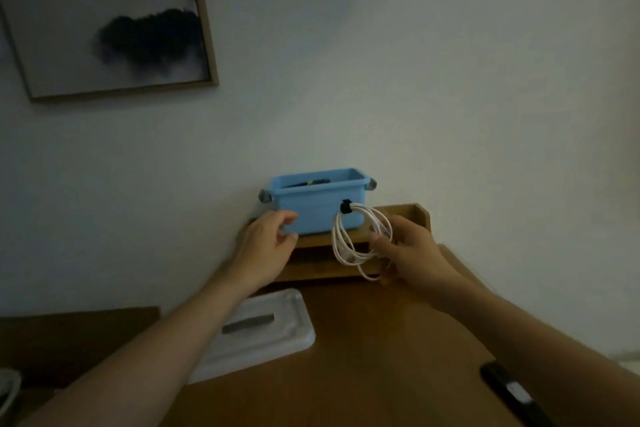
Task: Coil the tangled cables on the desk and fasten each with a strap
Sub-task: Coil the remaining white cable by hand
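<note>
Single head-worn camera, wide-angle, facing forward toward the wall [415, 80]; desk [381, 340] close below, blue bin [311, 215] at 12 o'clock

a home study corner is suggested: a wooden desk [381, 340] is set against a plain white wall [415, 80], a framed ink-wash painting [104, 21] is hung above the desk's left, and a blue storage bin [311, 215] is kept on a wooden riser [311, 265] at the desk's back.
</note>
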Demonstrator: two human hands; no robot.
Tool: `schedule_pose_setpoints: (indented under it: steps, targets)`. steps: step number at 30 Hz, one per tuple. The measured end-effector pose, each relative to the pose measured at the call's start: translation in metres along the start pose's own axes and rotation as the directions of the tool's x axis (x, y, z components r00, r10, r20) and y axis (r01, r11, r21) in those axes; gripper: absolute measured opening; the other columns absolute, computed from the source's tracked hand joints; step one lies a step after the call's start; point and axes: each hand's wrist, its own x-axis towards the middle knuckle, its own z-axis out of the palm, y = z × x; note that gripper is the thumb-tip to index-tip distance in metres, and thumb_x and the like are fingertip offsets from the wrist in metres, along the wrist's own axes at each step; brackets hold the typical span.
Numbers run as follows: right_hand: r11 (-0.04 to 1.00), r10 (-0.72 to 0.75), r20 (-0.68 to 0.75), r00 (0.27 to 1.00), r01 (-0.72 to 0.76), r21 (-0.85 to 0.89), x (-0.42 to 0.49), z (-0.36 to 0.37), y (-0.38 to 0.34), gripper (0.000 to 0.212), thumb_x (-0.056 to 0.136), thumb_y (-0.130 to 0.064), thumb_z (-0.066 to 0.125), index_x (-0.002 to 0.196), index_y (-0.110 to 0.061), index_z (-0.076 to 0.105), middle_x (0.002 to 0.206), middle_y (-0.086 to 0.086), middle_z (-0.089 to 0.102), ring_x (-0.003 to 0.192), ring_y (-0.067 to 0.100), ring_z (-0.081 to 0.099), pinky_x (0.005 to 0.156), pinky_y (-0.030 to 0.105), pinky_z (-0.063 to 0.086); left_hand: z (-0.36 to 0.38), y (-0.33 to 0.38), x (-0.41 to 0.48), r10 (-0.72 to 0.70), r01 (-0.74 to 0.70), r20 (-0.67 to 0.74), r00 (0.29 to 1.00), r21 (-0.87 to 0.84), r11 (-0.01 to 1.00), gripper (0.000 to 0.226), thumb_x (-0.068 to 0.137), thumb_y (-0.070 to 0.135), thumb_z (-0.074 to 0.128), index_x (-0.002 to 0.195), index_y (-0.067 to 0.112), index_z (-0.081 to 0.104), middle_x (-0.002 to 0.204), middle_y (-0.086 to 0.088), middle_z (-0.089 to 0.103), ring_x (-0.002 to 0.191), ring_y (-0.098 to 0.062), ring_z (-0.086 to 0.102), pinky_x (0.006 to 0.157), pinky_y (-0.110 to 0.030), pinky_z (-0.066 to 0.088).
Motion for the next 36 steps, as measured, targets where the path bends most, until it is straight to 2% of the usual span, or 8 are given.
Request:
schedule_pose_setpoints:
  steps: [4,9,16,24,29,31,33,36]
  targets:
    - [0.995,0.050,-0.045,0.998,-0.046,0.088,0.055,-0.007,-0.033,0.017,0.099,-0.013,0.063,0.116,-0.008,0.062,0.101,0.020,0.069,0.064,0.017,0.068,0.058,0.028,0.058,-0.006,0.005,0.052,0.077,-0.085,0.062,0.995,0.152,0.985,0.042,0.101,0.022,0.059,0.142,0.018,0.054,0.142,-0.001,0.052,0.130,-0.020,0.047,0.106,-0.031,0.037]
    - [0.994,0.075,-0.094,0.993,-0.067,0.090,0.107,-0.004,-0.059,0.022,0.094,0.000,0.065,0.116,0.000,0.060,0.101,0.026,0.065,0.070,0.025,0.065,0.056,0.026,0.059,0.000,0.001,0.103,0.104,-0.155,0.155,0.982,0.362,0.919,0.047,0.101,0.031,0.053,0.146,0.023,0.046,0.147,-0.001,0.048,0.131,-0.023,0.044,0.107,-0.035,0.037]
    - [0.998,0.042,-0.166,0.985,-0.035,0.043,0.188,-0.007,-0.078,0.027,0.095,-0.009,0.069,0.120,-0.001,0.061,0.093,0.017,0.068,0.065,0.019,0.066,0.065,0.029,0.061,0.030,-0.029,0.151,-0.038,-0.122,0.315,0.948,0.473,0.872,0.064,0.106,0.047,0.037,0.162,0.026,0.014,0.165,0.000,0.028,0.150,-0.025,0.027,0.120,-0.043,0.017]
    - [0.950,-0.122,-0.351,0.928,0.007,-0.312,0.251,0.006,-0.058,0.025,0.092,-0.011,0.071,0.116,-0.007,0.073,0.100,0.013,0.073,0.057,0.022,0.073,0.062,0.037,0.064,0.050,-0.058,0.140,0.185,-0.183,0.016,0.983,0.241,0.953,0.037,0.106,0.040,0.046,0.141,0.035,0.056,0.132,0.011,0.063,0.123,-0.013,0.049,0.103,-0.035,0.026]
    - [0.748,0.019,-0.097,0.995,-0.078,-0.660,0.257,0.015,-0.035,0.040,0.095,-0.036,0.069,0.124,-0.008,0.068,0.096,0.010,0.074,0.072,0.023,0.074,0.063,0.034,0.063,0.057,-0.064,0.135,0.229,-0.219,-0.023,0.973,0.206,0.954,0.036,0.105,0.039,0.049,0.139,0.034,0.059,0.125,0.013,0.067,0.115,-0.013,0.051,0.099,-0.034,0.032]
    - [0.676,0.070,-0.003,0.998,-0.049,-0.735,0.255,0.013,-0.030,0.038,0.097,-0.046,0.063,0.103,-0.009,0.072,0.090,0.012,0.071,0.074,0.025,0.070,0.068,0.041,0.064,0.057,-0.064,0.135,0.234,-0.224,-0.022,0.972,0.213,0.951,0.036,0.105,0.040,0.047,0.140,0.035,0.057,0.126,0.014,0.066,0.115,-0.012,0.050,0.098,-0.033,0.031]
    - [0.680,-0.028,-0.047,0.999,-0.015,-0.733,0.257,0.007,-0.026,0.042,0.102,-0.040,0.055,0.081,-0.006,0.069,0.077,0.011,0.064,0.069,0.025,0.063,0.076,0.052,0.062,0.058,-0.065,0.134,0.225,-0.215,-0.025,0.974,0.215,0.953,0.037,0.105,0.041,0.046,0.140,0.035,0.057,0.126,0.015,0.066,0.116,-0.012,0.050,0.098,-0.033,0.030]
    - [0.669,-0.149,-0.103,0.984,0.024,-0.743,0.255,-0.006,-0.022,0.040,0.102,-0.032,0.054,0.088,0.001,0.072,0.083,0.016,0.072,0.068,0.022,0.058,0.072,0.039,0.060,0.058,-0.064,0.132,0.225,-0.213,-0.027,0.974,0.227,0.950,0.036,0.106,0.041,0.044,0.139,0.036,0.057,0.125,0.015,0.065,0.116,-0.011,0.050,0.099,-0.033,0.029]
